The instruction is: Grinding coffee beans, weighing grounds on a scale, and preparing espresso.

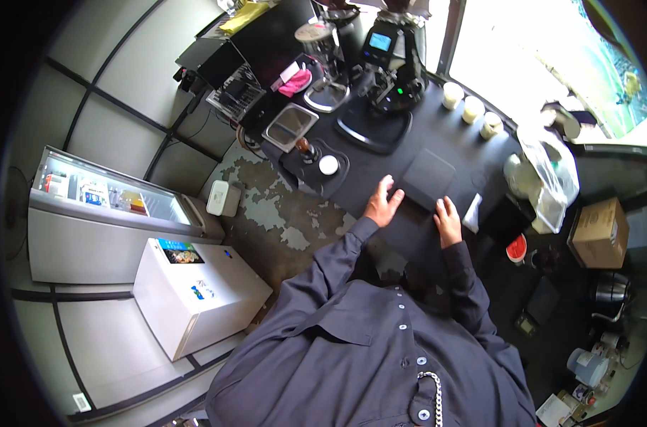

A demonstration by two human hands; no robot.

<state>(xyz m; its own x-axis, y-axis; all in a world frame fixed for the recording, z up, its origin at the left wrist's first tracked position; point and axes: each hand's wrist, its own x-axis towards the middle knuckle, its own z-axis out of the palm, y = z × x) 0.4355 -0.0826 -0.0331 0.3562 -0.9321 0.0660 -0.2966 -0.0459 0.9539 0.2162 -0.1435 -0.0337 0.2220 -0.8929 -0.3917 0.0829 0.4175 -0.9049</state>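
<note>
where the black counter runs, flat dark square pad between left hand and right hand, both open, fingers touching its edges

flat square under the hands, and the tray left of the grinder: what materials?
Flat square: looks like matte black plastic or rubber with no glare; both hands, left hand and right hand, rest at its near edge. Tray: probably brushed metal, with a bright grey reflective rim.
</note>
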